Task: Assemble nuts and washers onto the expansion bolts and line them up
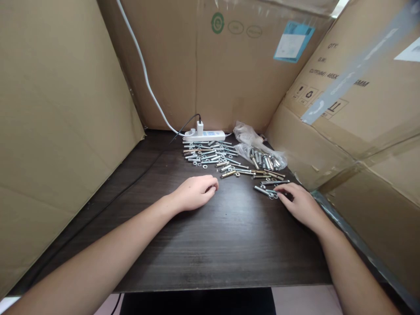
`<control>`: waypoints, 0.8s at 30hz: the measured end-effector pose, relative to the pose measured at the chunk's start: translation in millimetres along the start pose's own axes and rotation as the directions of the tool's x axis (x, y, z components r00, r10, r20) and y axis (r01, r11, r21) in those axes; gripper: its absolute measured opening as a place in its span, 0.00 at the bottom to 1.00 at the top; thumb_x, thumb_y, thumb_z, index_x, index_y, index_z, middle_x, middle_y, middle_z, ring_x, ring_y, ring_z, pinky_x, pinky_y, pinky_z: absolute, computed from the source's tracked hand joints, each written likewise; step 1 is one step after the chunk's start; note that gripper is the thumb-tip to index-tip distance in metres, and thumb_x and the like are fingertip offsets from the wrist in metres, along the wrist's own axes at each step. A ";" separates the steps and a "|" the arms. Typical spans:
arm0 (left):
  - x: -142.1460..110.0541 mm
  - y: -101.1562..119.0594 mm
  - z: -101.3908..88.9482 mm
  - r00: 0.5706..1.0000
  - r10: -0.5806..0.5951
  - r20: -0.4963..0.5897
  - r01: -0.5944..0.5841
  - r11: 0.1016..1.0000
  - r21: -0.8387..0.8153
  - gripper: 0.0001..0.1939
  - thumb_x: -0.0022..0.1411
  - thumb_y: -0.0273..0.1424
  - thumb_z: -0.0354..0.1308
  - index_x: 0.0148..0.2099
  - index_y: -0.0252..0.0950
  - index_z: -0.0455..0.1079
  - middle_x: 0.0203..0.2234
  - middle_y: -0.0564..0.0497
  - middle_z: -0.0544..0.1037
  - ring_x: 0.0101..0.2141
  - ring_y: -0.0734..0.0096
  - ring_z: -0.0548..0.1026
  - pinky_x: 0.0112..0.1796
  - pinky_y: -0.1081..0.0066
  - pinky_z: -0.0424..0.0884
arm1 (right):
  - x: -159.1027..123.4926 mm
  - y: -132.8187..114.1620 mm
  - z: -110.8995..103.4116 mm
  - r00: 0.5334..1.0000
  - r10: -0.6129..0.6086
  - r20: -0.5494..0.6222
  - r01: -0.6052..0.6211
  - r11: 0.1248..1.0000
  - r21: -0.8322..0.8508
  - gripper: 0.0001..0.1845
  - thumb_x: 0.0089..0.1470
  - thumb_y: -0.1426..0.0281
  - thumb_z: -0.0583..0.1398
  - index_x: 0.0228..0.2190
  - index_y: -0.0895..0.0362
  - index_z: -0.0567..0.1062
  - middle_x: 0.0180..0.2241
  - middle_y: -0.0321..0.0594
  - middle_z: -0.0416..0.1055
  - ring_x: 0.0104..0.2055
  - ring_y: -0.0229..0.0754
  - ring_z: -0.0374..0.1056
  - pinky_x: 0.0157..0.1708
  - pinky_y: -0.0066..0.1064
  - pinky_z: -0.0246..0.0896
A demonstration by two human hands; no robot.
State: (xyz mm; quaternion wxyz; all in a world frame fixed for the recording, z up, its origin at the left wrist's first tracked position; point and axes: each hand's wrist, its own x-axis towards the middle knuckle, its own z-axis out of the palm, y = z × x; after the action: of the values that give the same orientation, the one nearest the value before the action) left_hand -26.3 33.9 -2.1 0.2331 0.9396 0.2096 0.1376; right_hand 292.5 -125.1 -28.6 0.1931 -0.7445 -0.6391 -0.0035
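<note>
Walled in by brown cardboard on three sides; bounded at nine o'clock by a plain left panel [65, 109]; closed at twelve by a back panel [170, 78], stamped with green emblems [217, 22] and bearing a blue-edged label [294, 41] toward one; flanked at three by a creased right panel [377, 113], printed in black and crossed at two by shiny grey tape [354, 70]; shows a bright white patch [340, 8] beyond the label; spreads toward six into a dark, wood-grained tabletop [223, 262], catching soft sheen; drops at five to a pale pinkish floor [302, 302].
</note>
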 end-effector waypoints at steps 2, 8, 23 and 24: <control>-0.5 0.6 0.1 1.000 0.001 -0.002 -0.001 1.000 -0.004 0.08 0.63 0.29 0.46 0.37 0.39 0.66 0.35 0.54 0.74 0.35 0.71 0.70 0.36 0.72 0.65 | -1.3 -10.5 2.8 1.000 -0.018 -0.009 0.018 1.000 0.014 0.12 0.55 0.65 0.54 0.37 0.54 0.75 0.39 0.42 0.72 0.41 0.47 0.67 0.44 0.39 0.61; -0.9 2.0 0.7 1.000 -0.002 -0.024 0.002 1.000 -0.019 0.09 0.63 0.29 0.46 0.42 0.39 0.66 0.37 0.54 0.73 0.36 0.70 0.71 0.37 0.71 0.66 | 3.6 -50.9 15.8 0.997 -0.075 0.011 0.073 0.993 0.093 0.12 0.57 0.66 0.53 0.39 0.55 0.73 0.39 0.43 0.70 0.40 0.45 0.68 0.41 0.37 0.63; -2.7 -10.1 1.9 1.000 -0.003 0.024 -0.001 0.986 0.167 0.06 0.61 0.28 0.50 0.41 0.38 0.64 0.37 0.49 0.64 0.40 0.64 0.65 0.41 0.66 0.65 | 57.6 -143.1 49.9 0.938 -0.331 0.097 0.311 0.933 0.178 0.07 0.57 0.71 0.53 0.36 0.56 0.70 0.35 0.40 0.68 0.35 0.40 0.66 0.36 0.31 0.60; -3.6 -9.4 -0.4 0.999 0.004 0.040 -0.011 0.986 0.167 0.07 0.60 0.26 0.50 0.42 0.38 0.64 0.38 0.49 0.64 0.40 0.65 0.65 0.41 0.67 0.65 | 59.5 -144.2 50.9 0.938 -0.333 0.099 0.312 0.932 0.183 0.06 0.57 0.72 0.54 0.36 0.56 0.70 0.35 0.40 0.68 0.34 0.40 0.65 0.36 0.31 0.60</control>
State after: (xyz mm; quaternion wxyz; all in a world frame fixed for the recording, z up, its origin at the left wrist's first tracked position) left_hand -32.6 40.0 -7.0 0.1571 0.9591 0.2123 0.1020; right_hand 153.7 -38.0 -19.9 0.2092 -0.6093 -0.7620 0.0653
